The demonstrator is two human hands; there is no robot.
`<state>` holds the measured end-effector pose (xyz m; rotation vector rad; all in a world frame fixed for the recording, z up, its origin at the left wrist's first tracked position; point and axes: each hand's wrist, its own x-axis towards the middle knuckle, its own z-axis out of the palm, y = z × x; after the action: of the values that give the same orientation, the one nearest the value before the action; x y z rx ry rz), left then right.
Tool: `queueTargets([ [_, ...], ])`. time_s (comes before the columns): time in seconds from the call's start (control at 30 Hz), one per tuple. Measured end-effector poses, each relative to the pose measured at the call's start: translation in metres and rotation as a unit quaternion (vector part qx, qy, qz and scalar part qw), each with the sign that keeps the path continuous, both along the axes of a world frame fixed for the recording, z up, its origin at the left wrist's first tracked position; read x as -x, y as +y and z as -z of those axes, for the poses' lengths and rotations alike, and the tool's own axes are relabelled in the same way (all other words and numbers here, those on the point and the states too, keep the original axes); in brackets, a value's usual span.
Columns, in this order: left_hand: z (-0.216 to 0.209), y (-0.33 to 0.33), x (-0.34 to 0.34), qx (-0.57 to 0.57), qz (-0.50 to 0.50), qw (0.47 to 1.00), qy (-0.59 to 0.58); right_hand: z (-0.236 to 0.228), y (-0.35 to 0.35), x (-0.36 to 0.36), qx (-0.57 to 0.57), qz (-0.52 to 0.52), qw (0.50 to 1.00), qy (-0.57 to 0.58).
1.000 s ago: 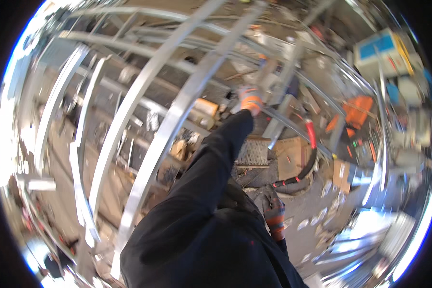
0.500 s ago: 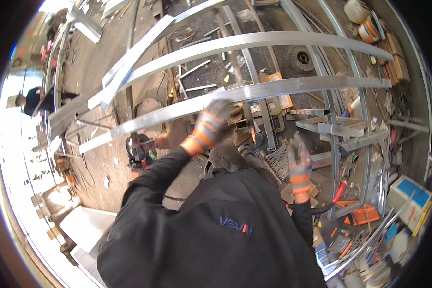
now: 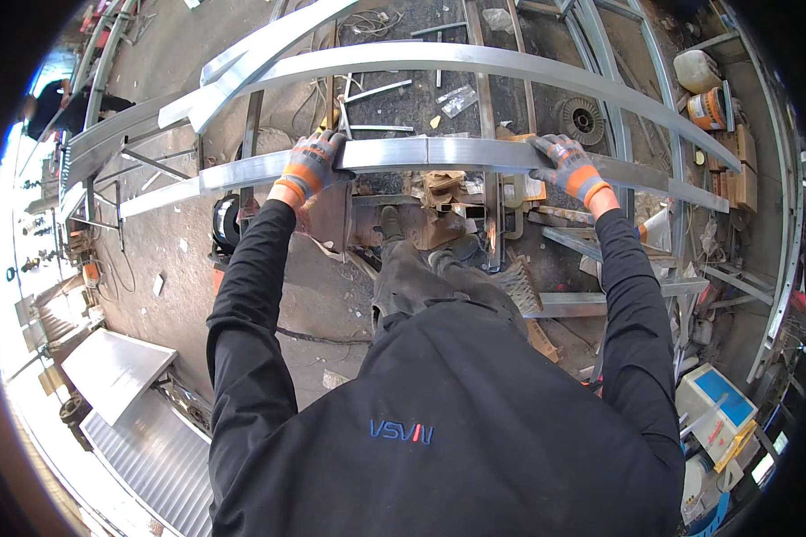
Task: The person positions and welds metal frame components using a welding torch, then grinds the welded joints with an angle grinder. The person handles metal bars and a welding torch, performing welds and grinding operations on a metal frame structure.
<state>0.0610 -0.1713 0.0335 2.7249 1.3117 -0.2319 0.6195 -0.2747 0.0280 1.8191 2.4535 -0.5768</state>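
A long silvery square metal tube (image 3: 390, 154) runs left to right in front of me, with a thin joint line near its middle. My left hand (image 3: 312, 166), in a grey and orange work glove, is closed over it left of that line. Right of the line, my right hand (image 3: 570, 167) grips the same tube in a matching glove, fingers over its far edge. Both thumbs are partly hidden. Beyond lies a second metal tube (image 3: 439, 58), roughly parallel and apart from my hands. A shorter metal length (image 3: 251, 76) crosses its left part at a slant.
Steel rails (image 3: 491, 215) run away from me beneath the tubes. A spoked metal wheel (image 3: 581, 120), a white jug (image 3: 697, 70) and an orange bucket (image 3: 706, 109) stand at the far right. A person (image 3: 54, 107) is at the far left. A white panel (image 3: 116, 362) lies lower left.
My right hand has risen from near my body to the near tube and closed on it. My left hand has shifted left along the tube. My view has shifted, and both arms are now stretched forward.
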Motion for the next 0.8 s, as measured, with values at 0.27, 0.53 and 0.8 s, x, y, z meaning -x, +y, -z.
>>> queueTargets([
  [0.27, 0.000, 0.023, 0.001, 0.028, 0.012, 1.000, -0.009, 0.006, 0.003, 0.011, -0.028, -0.018, 0.989, -0.145],
  [0.53, -0.012, 0.033, -0.003, 0.043, 0.036, 0.998, 0.039, 0.010, 0.013, 0.008, -0.051, -0.016, 0.991, -0.126],
  [0.8, -0.008, -0.009, 0.005, -0.035, 0.020, 0.999, -0.029, 0.014, -0.013, 0.015, -0.113, -0.015, 0.982, -0.151],
])
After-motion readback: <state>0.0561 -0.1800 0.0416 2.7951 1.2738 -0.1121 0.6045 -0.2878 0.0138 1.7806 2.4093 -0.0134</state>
